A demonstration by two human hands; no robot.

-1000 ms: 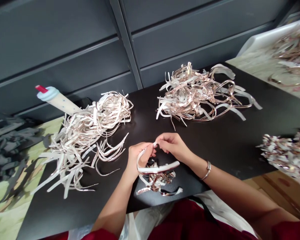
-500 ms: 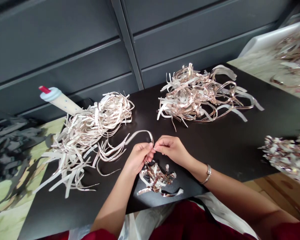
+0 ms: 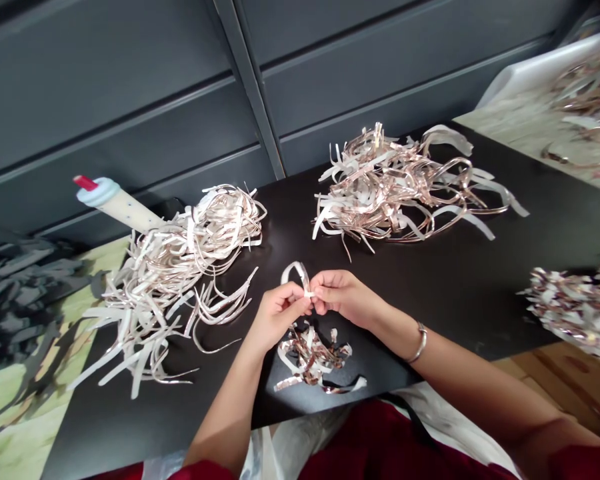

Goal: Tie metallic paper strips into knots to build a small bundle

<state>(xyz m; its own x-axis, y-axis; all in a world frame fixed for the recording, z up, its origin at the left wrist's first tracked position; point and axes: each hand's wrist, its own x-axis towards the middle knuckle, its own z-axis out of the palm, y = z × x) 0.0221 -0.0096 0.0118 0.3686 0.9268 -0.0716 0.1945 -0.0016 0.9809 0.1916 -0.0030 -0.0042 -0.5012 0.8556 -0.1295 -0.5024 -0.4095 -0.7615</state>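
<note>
Both hands meet above the near middle of the black table [image 3: 290,227]. Between them is a narrow white strip [image 3: 296,268], bent into a small loop. My left hand [image 3: 280,312] pinches it with thumb and fingers. Fingertips of my right hand [image 3: 340,297] are closed on the same strip, close against the left thumb; the pinched part is mostly hidden. Just below the hands lies a small heap of short, curled white and rose-gold pieces [image 3: 313,357]. Left of my left hand, a few thin loose strips [image 3: 225,300] rest on the table.
A big pile of white strips [image 3: 195,247] covers the left side, with a cream cup-like object [image 3: 120,203] behind it. Rose-gold and white strips [image 3: 395,187] lie at the back right. Short pieces [image 3: 580,307] sit at the right edge, dark scraps [image 3: 20,300] far left.
The strip, which arched out to the left, is now drawn into a smaller loop at the fingertips. My right fingers have closed in against the left ones.
</note>
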